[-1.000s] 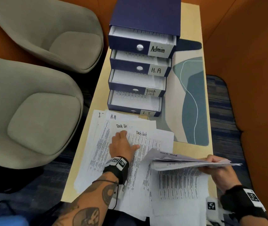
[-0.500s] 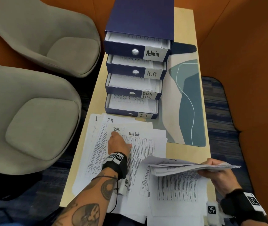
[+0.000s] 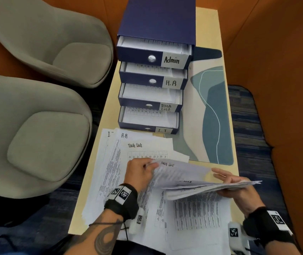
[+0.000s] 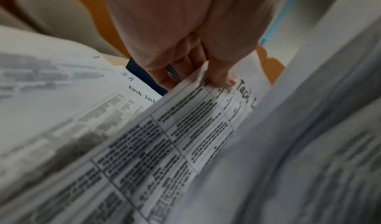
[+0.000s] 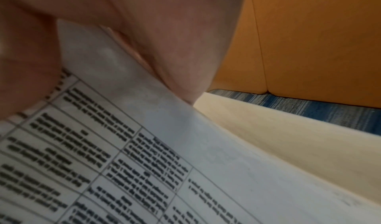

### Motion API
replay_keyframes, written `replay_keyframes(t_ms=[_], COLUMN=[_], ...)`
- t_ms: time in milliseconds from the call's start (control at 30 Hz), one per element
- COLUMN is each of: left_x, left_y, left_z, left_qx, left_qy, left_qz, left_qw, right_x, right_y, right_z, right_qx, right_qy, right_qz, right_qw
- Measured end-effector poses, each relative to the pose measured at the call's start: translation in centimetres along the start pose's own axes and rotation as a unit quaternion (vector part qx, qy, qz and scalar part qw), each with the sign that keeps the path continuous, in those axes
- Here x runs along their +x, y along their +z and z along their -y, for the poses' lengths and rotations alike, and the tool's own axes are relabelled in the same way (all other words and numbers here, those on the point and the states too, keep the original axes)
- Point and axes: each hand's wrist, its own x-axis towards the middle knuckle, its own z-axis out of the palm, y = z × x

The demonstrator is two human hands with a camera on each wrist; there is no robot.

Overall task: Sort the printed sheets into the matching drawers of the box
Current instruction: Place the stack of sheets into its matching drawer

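A navy drawer box stands at the table's far end, its drawers pulled out and labelled Admin, H.R, Task List and I.T. Printed sheets headed I.T, H.R and Task List lie fanned before it. My left hand pinches the top corner of a lifted Task List sheet; the left wrist view shows thumb and fingers on that sheet. My right hand grips a stack of sheets held above the table, seen close in the right wrist view as a printed sheet.
Two grey armchairs stand left of the narrow pale table. A teal and cream mat lies right of the box. More printed sheets cover the near end. Orange walls close in on the right.
My left hand left the flat sheets, moved right and took hold of a Task List sheet's corner, lifting it against the stack. My right hand stayed on the stack.
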Motion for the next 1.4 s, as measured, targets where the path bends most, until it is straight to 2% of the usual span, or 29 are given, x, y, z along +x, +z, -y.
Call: replay_keyframes(t_ms=[167, 300, 433, 567, 633, 733, 800, 867, 967, 1000, 1067, 1167, 1200, 1233, 1267, 1300, 1333, 1400], left_x=[-0.6, 0.0, 0.4, 1.0, 1.5, 2.1, 2.2, 1.7, 0.4, -0.1, -0.7, -0.7, -0.3, 0.3, 1.3, 2.3, 3.0, 3.9], left_y=[0.1, 0.2, -0.5, -1.7, -2.3, -2.8, -3.3, -3.4, -2.5, -2.1, -1.7, -2.6, -2.8, -3.0, -3.1, -3.2, -3.1, -2.6], left_z=[-0.5, -0.9, -0.8, -0.2, 0.3, 0.8, 0.5, -0.5, -1.7, -2.1, -2.1, -1.9, -1.5, -1.0, -0.1, 0.7, 1.4, 2.1], left_qx=[-0.161, -0.239, -0.297, -0.331, -0.315, -0.280, -0.288, -0.295, -0.219, -0.199, -0.187, -0.206, -0.215, -0.196, -0.126, -0.017, 0.099, 0.245], left_qy=[-0.050, -0.088, -0.075, -0.105, -0.140, -0.136, -0.155, -0.136, -0.055, -0.035, -0.013, -0.017, -0.040, -0.080, -0.126, -0.166, -0.201, -0.239], left_qz=[-0.027, -0.078, -0.055, -0.044, -0.072, -0.111, -0.118, -0.076, 0.083, 0.138, 0.204, 0.244, 0.216, 0.154, 0.056, -0.043, -0.100, -0.104], left_qw=[0.985, 0.964, 0.950, 0.937, 0.936, 0.944, 0.938, 0.943, 0.971, 0.970, 0.961, 0.948, 0.952, 0.965, 0.982, 0.985, 0.969, 0.934], right_x=[1.1, 1.6, 1.5, 1.7, 1.4, 1.1, 1.0, 1.5, 2.0, 1.9, 1.5, 1.0, 0.9, 0.8, 0.6, 0.4, 0.2, 0.0], right_y=[1.2, 3.0, 3.2, 2.2, 1.8, 1.5, 1.4, 1.1, 0.9, 1.2, 2.0, 2.1, 1.8, 1.5, 1.3, 1.1, 1.0, 0.8], right_z=[0.2, 1.0, 1.6, 1.2, 1.5, 2.2, 2.3, 1.9, 1.9, 2.3, 3.0, 3.3, 3.1, 3.0, 3.1, 3.1, 3.1, 3.2], right_qx=[-0.009, -0.001, 0.004, -0.024, -0.041, -0.055, -0.069, -0.043, -0.045, -0.054, -0.102, -0.152, -0.130, -0.111, -0.099, -0.094, -0.089, -0.087], right_qy=[0.016, -0.012, -0.031, -0.017, -0.019, -0.056, -0.090, -0.089, -0.080, -0.079, -0.073, -0.080, -0.071, -0.056, -0.038, -0.026, -0.019, -0.020], right_qz=[0.012, -0.066, -0.087, -0.063, -0.049, -0.014, 0.027, 0.045, 0.064, 0.061, 0.045, -0.007, -0.030, -0.045, -0.053, -0.054, -0.057, -0.061], right_qw=[1.000, 0.998, 0.996, 0.998, 0.998, 0.997, 0.993, 0.994, 0.994, 0.994, 0.991, 0.985, 0.988, 0.991, 0.993, 0.994, 0.994, 0.994])
